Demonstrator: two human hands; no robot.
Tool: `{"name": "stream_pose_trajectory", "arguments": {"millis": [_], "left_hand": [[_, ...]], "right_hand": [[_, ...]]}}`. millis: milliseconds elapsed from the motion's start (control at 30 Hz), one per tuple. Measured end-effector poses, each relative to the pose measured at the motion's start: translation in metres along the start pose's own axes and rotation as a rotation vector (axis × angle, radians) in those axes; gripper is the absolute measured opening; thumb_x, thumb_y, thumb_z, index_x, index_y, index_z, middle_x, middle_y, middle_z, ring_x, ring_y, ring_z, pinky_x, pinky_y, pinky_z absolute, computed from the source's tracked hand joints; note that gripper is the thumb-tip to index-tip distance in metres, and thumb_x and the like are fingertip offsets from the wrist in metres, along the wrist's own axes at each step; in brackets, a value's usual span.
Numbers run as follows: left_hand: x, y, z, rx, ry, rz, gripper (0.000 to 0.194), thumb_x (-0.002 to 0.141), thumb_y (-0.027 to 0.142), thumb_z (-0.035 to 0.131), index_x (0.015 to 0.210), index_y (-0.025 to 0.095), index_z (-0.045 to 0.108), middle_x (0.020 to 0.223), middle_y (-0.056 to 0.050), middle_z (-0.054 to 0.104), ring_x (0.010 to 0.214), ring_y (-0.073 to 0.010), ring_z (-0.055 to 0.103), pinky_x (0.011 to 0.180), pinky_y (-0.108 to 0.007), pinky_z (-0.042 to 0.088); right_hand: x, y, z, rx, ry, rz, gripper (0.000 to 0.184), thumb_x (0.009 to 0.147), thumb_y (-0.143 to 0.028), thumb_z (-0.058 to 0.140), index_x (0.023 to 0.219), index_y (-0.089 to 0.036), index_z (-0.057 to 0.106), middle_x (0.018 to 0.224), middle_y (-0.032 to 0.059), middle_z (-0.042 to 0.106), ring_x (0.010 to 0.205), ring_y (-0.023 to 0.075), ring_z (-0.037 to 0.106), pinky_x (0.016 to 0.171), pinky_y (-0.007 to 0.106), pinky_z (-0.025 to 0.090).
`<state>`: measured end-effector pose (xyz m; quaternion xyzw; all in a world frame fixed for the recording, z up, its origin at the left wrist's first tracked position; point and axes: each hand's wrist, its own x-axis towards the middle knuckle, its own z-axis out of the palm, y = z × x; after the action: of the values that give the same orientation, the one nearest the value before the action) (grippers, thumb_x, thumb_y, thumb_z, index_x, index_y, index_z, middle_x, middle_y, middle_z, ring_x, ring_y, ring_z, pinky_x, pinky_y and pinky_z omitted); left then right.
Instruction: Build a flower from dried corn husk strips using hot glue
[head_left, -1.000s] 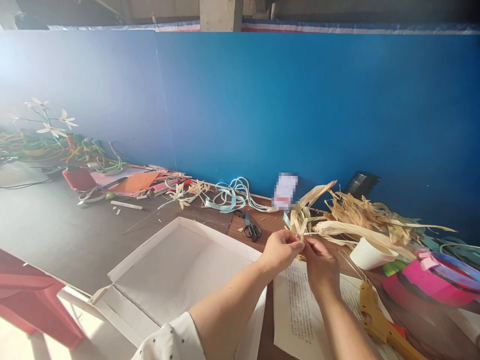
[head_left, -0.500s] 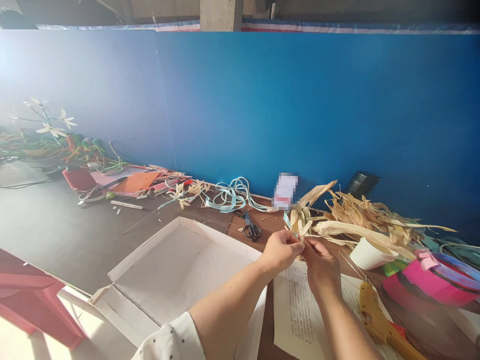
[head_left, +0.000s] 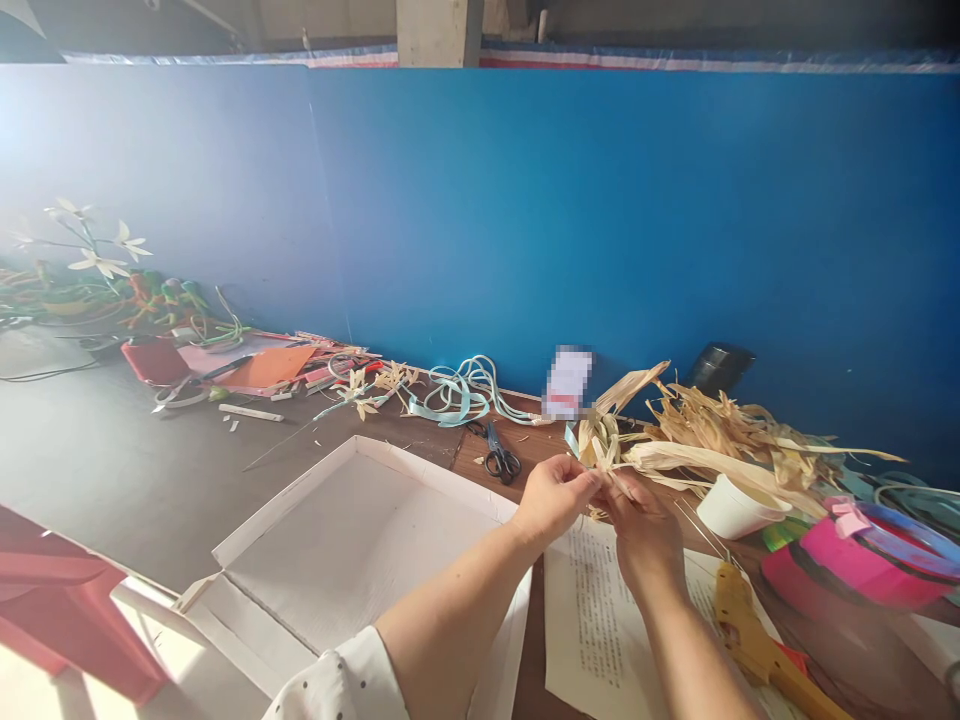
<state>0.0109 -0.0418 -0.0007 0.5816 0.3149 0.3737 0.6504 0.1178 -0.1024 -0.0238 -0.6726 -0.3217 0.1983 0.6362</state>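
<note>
Left hand (head_left: 556, 500) and right hand (head_left: 646, 530) converge fingertip to fingertip, both pinched on a pale husk piece (head_left: 604, 460).

Two bare hands (head_left: 556, 497) show right of centre; one pair of black-handled scissors (head_left: 502, 464) and one shallow white cardboard box (head_left: 352, 540) below centre; one white cup (head_left: 733, 510) and one yellow glue gun (head_left: 739, 620) lower right; at least three white star-shaped flowers (head_left: 98, 263) upper left.

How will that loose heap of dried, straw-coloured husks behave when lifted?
The dried, straw-coloured husks look thin and papery, so probably light. Their curled, ragged edges suggest brittleness. Lying loosely overlapped, they would likely slip apart.
</note>
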Motion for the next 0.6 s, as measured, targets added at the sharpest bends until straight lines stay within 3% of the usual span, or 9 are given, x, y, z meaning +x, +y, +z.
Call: {"name": "stream_pose_trajectory", "arguments": {"millis": [133,433,600], "left_hand": [[0.004,-0.002,-0.001,-0.043,0.064,0.013,0.020,0.069,0.030,0.065,0.079,0.013,0.061,0.064,0.001,0.056,0.056,-0.0068,0.047,0.053,-0.018,0.038],[0.004,0.001,-0.006,-0.142,-0.092,-0.028,0.036,0.067,0.044,0.068,0.079,0.010,0.066,0.056,0.003,0.049,0.047,-0.0037,0.035,0.047,-0.020,0.028],[0.007,-0.001,-0.013,-0.205,-0.199,-0.013,0.048,0.061,0.051,0.072,0.084,0.009,0.067,0.062,0.001,0.051,0.052,-0.0050,0.040,0.051,-0.021,0.030]], "right_hand": [[0.000,0.005,0.002,0.165,-0.068,-0.018,0.056,0.063,-0.057,0.070,0.104,-0.020,0.069,0.080,0.0054,0.070,0.069,0.0205,0.062,0.062,0.033,0.050],[0.004,0.007,-0.002,0.244,-0.088,-0.020,0.061,0.059,-0.051,0.076,0.113,-0.023,0.064,0.096,0.0045,0.069,0.081,0.0194,0.062,0.073,0.035,0.050],[0.004,0.005,-0.004,0.384,-0.219,0.028,0.054,0.062,-0.041,0.078,0.112,-0.025,0.063,0.084,-0.0015,0.066,0.072,0.0133,0.057,0.073,0.029,0.048]]}}
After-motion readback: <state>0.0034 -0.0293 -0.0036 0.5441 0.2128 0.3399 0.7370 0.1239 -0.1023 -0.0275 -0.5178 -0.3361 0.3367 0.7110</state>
